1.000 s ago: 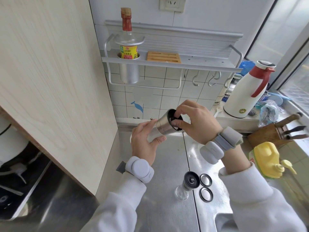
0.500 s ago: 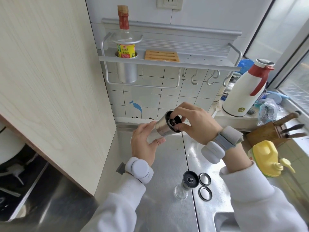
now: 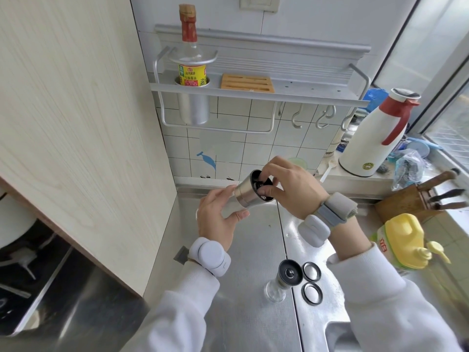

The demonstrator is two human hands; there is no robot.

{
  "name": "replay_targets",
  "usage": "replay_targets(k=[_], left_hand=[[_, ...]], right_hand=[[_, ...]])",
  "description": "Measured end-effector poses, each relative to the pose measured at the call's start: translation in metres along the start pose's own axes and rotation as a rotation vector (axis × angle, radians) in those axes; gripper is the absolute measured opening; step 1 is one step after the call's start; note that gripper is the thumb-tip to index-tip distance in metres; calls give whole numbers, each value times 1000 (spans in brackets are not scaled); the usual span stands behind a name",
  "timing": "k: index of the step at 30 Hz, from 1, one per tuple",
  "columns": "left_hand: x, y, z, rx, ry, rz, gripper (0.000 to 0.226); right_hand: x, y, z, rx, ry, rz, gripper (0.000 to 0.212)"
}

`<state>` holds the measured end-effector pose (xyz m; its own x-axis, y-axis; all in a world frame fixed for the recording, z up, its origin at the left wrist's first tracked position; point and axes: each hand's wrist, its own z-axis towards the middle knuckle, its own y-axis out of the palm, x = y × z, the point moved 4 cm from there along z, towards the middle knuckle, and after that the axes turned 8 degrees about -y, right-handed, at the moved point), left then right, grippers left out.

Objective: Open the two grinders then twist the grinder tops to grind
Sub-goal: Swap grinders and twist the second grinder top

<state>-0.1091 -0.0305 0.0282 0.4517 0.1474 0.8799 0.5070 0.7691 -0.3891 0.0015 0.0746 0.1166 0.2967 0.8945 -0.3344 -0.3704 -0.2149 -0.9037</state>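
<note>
I hold a steel grinder tilted above the steel counter, its dark open end turned towards me. My left hand wraps its clear lower body. My right hand pinches the dark top end with thumb and fingers. A second grinder stands upright on the counter near me, with a clear glass base and a dark top. Two round black-rimmed caps lie flat just right of it.
A wooden cabinet side walls off the left. A wall rack holds a bottle. At the right stand a white thermos, a knife block and a yellow bottle. The sink edge lies near right.
My right hand's fingers have shifted round the grinder's top end, and the grinder has tilted a little. The view has moved slightly. The standing grinder and caps have not moved.
</note>
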Motion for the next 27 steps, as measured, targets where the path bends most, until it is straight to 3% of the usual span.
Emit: replay_targets(k=[4, 9, 12, 16, 21, 24, 27], left_hand=[[-3, 0, 1, -9, -16, 11, 55], [-7, 1, 3, -3, -4, 32, 54], [-9, 1, 4, -17, -7, 21, 54], [-14, 0, 6, -45, -31, 18, 54], [-23, -1, 5, -78, -63, 25, 53], [-28, 0, 5, -92, -78, -2, 54], [-32, 0, 5, -111, -115, -25, 55]], right_hand=[[0, 4, 3, -4, 59, 97, 26], [-10, 7, 6, -40, 177, 119, 78], [-10, 13, 9, -39, 208, 31, 69], [-8, 21, 11, -78, 144, 106, 50], [-7, 30, 10, -201, -23, 168, 72], [-3, 36, 12, -195, 104, 148, 88], [0, 43, 15, -186, 200, 83, 88]])
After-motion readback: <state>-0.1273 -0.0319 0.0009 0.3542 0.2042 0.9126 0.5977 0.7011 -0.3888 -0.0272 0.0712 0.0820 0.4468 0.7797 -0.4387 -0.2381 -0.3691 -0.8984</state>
